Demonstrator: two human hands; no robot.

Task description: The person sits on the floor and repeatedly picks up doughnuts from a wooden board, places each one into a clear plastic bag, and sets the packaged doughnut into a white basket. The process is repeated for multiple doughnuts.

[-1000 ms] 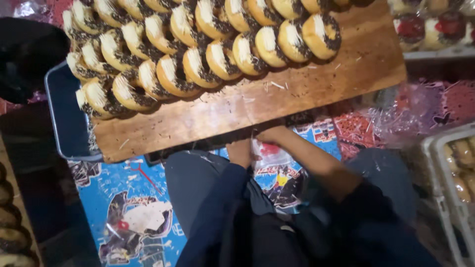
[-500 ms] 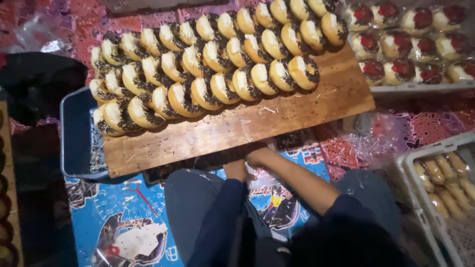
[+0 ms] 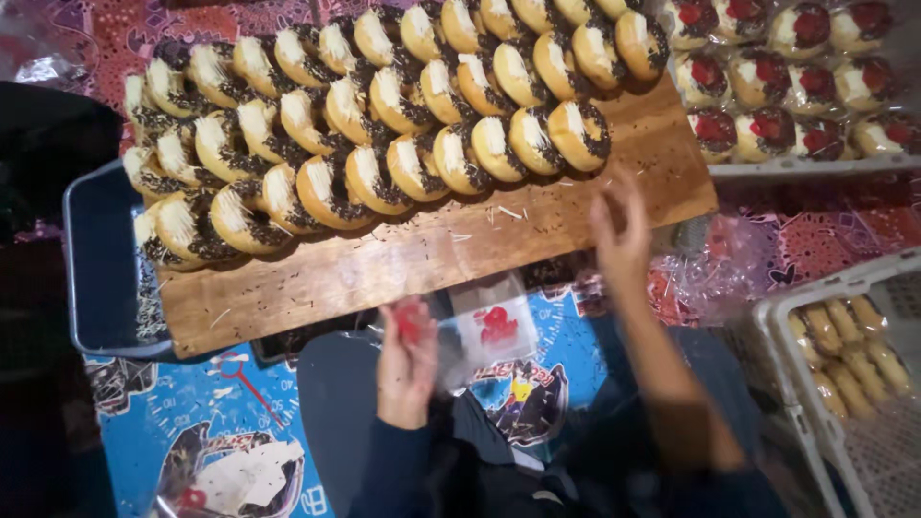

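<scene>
L hand [image 3: 408,360] raised near lap, fingers pinching a clear plastic bag [image 3: 489,331] w/ red print, just below wooden board [image 3: 432,259]. R hand [image 3: 622,235] lifted, forearm angled up, fingers loosely spread over board edge, near closest filled bun [image 3: 576,134]. Buns in rows across the board.

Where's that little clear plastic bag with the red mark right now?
In the head view, the clear plastic bag is low in the middle, held by the left hand, just below the wooden board of filled buns.
</scene>
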